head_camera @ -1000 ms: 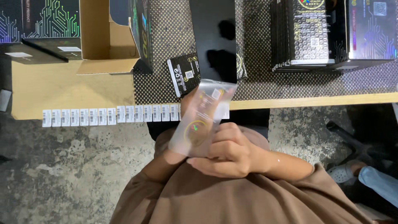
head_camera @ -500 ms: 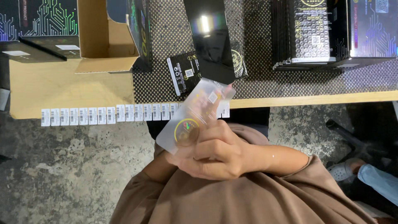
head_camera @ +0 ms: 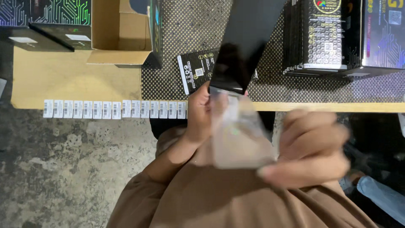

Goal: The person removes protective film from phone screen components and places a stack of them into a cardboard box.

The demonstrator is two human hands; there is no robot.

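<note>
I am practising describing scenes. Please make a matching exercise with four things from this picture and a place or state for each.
Things:
1. clear sleeve
2. black panel
3. strip of labels
4. cardboard box

Places or states:
A. along the table edge
B. open, at upper left
C. between the hands, blurred
D. glossy, sticking up above the sleeve

Pairs: 1-C, 2-D, 3-A, 4-B
</note>
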